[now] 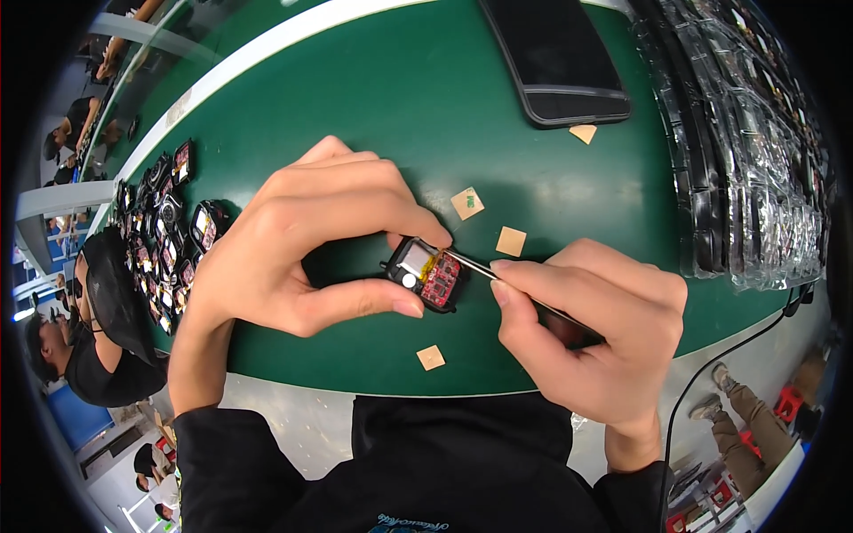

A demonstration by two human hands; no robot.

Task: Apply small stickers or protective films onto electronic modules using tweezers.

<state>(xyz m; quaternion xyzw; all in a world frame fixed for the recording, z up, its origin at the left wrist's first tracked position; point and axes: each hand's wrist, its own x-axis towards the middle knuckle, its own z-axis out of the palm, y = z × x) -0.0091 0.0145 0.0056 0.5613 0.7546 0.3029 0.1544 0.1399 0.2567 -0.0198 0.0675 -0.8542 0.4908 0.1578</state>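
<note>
Black shirt [462, 480] nearest, bottom edge. Left hand [302, 235] has the module [428, 274] pinched between thumb and forefinger, grip only as wide as the case; other fingers curled behind the forefinger. Module sits at mid-view over the green table [551, 191], open face up: red board [442, 280], silver block, yellow tape, white dot. Right hand [595, 329] has tweezers [475, 265], thumb and forefinger closed on them, rest curled in. Tips are at the board's upper edge, just beside the left forefinger; can't tell if they grip anything.

Around it: tan squares [511, 241] on the table, two beyond the module, one on the near side. Pile of similar units [160, 231] at left, black phone-shaped slab [569, 67] top, stacked clear trays [755, 169] right. Black cable [697, 382] runs down lower right.
</note>
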